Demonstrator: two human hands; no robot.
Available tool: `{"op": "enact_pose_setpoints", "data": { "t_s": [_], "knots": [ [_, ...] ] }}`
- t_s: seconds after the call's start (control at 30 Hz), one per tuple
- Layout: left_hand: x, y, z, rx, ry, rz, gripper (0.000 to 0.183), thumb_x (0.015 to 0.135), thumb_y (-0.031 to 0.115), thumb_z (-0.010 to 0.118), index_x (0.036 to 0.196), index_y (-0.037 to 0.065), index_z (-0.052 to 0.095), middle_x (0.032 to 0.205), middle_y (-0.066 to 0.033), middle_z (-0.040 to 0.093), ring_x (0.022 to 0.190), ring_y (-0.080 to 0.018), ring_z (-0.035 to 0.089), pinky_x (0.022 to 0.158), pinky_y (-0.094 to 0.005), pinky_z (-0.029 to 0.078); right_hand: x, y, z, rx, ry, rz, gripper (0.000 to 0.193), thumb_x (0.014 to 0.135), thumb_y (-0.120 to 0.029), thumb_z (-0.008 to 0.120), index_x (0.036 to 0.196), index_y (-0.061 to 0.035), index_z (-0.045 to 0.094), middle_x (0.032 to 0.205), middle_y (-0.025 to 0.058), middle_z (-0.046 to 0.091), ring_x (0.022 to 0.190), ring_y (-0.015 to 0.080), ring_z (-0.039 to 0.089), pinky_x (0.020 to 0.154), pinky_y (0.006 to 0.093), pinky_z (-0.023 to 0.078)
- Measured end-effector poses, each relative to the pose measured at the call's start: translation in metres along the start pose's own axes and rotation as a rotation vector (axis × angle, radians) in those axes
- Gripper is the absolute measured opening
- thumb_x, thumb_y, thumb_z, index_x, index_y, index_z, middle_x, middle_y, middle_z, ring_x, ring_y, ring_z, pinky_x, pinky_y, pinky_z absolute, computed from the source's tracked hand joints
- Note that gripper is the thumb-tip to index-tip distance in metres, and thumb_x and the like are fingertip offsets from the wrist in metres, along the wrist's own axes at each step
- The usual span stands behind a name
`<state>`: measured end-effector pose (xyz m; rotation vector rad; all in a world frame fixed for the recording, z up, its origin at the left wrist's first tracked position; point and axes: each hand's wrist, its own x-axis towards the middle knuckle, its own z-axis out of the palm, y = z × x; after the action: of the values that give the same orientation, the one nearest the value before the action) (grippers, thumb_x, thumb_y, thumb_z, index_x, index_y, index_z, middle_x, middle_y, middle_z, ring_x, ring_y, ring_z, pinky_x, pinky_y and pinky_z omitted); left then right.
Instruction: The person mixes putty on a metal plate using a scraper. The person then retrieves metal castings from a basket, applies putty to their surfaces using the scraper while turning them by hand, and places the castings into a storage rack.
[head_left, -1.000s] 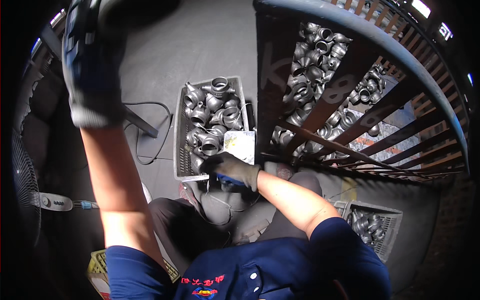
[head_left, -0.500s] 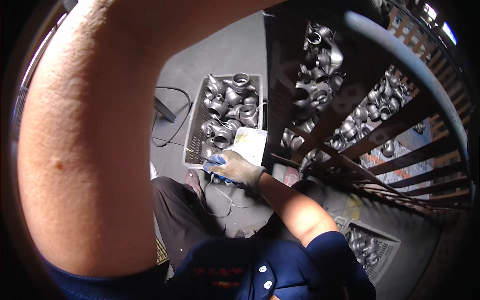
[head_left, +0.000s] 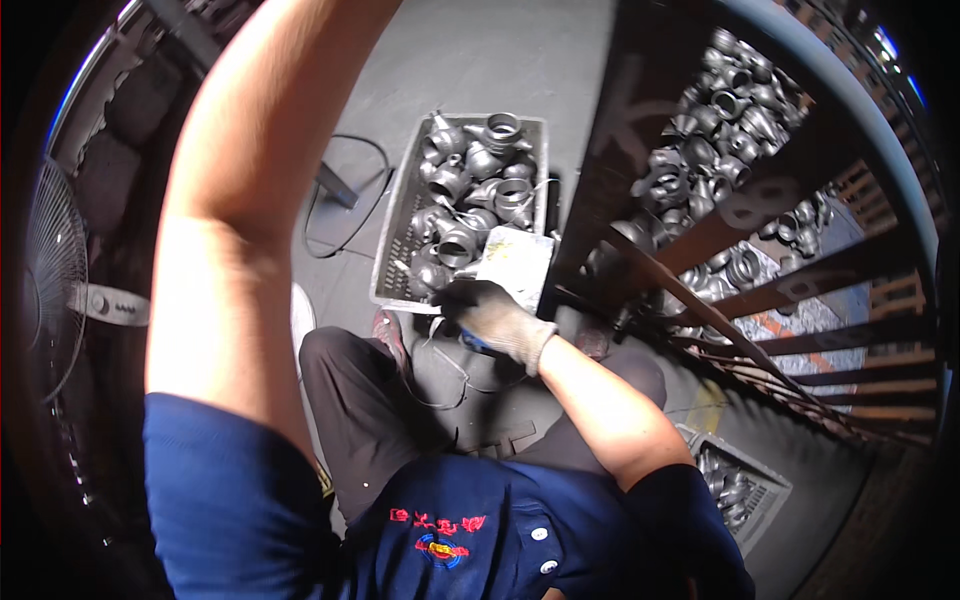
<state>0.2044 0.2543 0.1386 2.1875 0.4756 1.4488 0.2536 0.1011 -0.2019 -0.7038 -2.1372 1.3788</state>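
My right hand point(head_left: 495, 318), in a grey glove with blue on its palm side, is at the near edge of a grey plastic crate point(head_left: 383, 265). Its fingers are curled and lie in shadow; what they hold, if anything, is hidden under the hand. Beside the hand, a white tray-like piece point(head_left: 515, 262) with yellowish flecks rests on the crate's near right corner. Grey metal pipe-like castings point(head_left: 460, 185) with round openings fill the crate. My left arm point(head_left: 235, 200) stretches up past the top edge, so my left hand is out of sight.
A large dark slatted metal bin point(head_left: 690, 235) full of similar castings point(head_left: 735, 120) stands on the right, with a bluish rim bar point(head_left: 815, 65). A smaller crate of metal parts point(head_left: 765, 500) sits at lower right. A fan point(head_left: 60, 280) stands left. Cables point(head_left: 385, 165) lie on the floor.
My view has shifted, bringing the fan in at the left. My left arm, still raised, covers less of the picture. My right hand stays by the crate's near edge, its fingers now in shadow.
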Motion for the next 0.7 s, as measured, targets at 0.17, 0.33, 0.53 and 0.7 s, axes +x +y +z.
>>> {"op": "enact_pose_setpoints", "data": {
  "t_s": [0.17, 0.33, 0.53, 0.7],
  "knots": [
    [-0.16, -0.103, -0.082, 0.113, 0.475, -0.509, 0.028, 0.089, 0.023, 0.058, 0.106, 0.0, 0.061, 0.096, -0.0112, 0.065, 0.08, -0.0153, 0.062, 0.072, -0.0284, 0.05, -0.009, -0.013, -0.022, 0.517, 0.12, 0.401, 0.024, 0.089, -0.013, 0.054, 0.111, -0.0052, 0.061, 0.074, 0.0002, 0.061, 0.053, 0.0046, 0.05, 0.046, 0.0213, 0.043],
    [-0.339, -0.233, -0.073, -0.025, 0.58, -1.009, 0.018, 0.085, 0.021, 0.061, 0.088, 0.004, 0.065, 0.074, -0.002, 0.063, 0.06, -0.0074, 0.052, 0.055, -0.0239, 0.043, -0.005, -0.018, -0.026, 0.68, 0.243, 0.495, 0.028, 0.089, -0.01, 0.054, 0.116, -0.0054, 0.058, 0.07, -0.0003, 0.059, 0.048, 0.0015, 0.042, 0.043, 0.0167, 0.035],
    [-0.365, -0.286, -0.006, 0.635, 0.281, -1.063, 0.062, 0.072, 0.039, 0.072, 0.123, 0.008, 0.053, 0.113, -0.0174, 0.06, 0.107, -0.0349, 0.056, 0.09, -0.0381, 0.045, 0.009, -0.025, -0.025, 0.749, 0.265, 0.655, 0.028, 0.091, -0.013, 0.052, 0.117, -0.0067, 0.057, 0.071, 0.0002, 0.059, 0.048, 0.0013, 0.041, 0.043, 0.0159, 0.034],
    [-0.36, -0.302, 0.006, 1.079, -0.253, -1.205, 0.076, 0.075, 0.05, 0.063, 0.137, 0.016, 0.035, 0.134, -0.0106, 0.045, 0.13, -0.025, 0.034, 0.103, -0.0438, 0.032, 0.017, -0.025, -0.026, 0.748, 0.248, 0.646, 0.029, 0.091, -0.013, 0.051, 0.119, -0.0064, 0.055, 0.071, -0.0004, 0.058, 0.049, 0.0011, 0.041, 0.043, 0.0162, 0.034]
  ]
}}
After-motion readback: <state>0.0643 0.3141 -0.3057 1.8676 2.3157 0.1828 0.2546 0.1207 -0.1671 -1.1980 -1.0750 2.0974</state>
